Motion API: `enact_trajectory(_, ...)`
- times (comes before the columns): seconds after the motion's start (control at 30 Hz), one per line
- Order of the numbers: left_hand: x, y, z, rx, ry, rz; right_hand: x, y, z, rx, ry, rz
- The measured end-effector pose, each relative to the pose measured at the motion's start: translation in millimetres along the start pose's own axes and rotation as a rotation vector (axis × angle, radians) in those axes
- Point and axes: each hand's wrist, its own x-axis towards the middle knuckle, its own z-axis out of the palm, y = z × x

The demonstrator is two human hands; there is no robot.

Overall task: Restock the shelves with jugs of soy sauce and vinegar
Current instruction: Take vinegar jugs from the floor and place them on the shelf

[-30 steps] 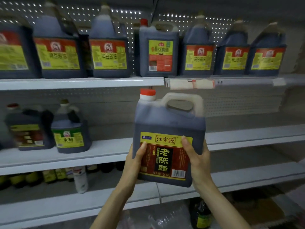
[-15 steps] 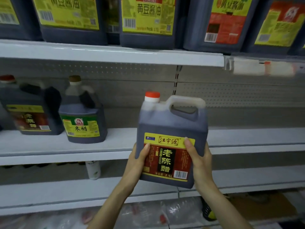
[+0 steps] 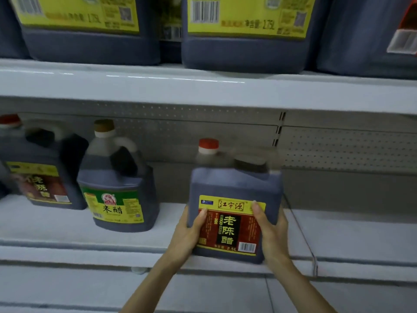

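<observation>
I hold a dark vinegar jug (image 3: 234,190) with a red cap and a red-and-yellow label, upright, at the front edge of the middle shelf (image 3: 352,231). My left hand (image 3: 188,236) grips its lower left side, thumb on the label. My right hand (image 3: 272,231) grips its lower right side, thumb on the label's yellow band. Whether the jug's base touches the shelf is hidden by my hands.
A green-labelled vinegar jug (image 3: 117,184) and a red-labelled jug (image 3: 42,170) stand on the same shelf to the left. Large yellow-labelled soy sauce jugs (image 3: 246,30) fill the upper shelf (image 3: 203,89). Bare shelf lies right of the held jug. A lower shelf (image 3: 67,288) runs below.
The view has come closer to the shelves. The jug in both hands has moved forward, up to the middle shelf's front edge, beside the green-labelled jug.
</observation>
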Motion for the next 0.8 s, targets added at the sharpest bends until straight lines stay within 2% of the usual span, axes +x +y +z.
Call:
enact_trajectory(0.23,51,-1,-20,0.131,0.018,-0.022,59,23,14,-0.242,-0.100,0.014)
enact_trajectory(0.37,62,-7,-24,0.212,0.030,-0.017,69,29,15,-0.265,-0.100,0.003)
enact_trajectory(0.6,65,-11,-29,0.195,-0.023,-0.034,66,29,15,-0.304,-0.114,-0.006)
enact_trajectory(0.8,62,-1,-35,0.232,-0.036,-0.057,60,7,10,-0.432,-0.249,0.148)
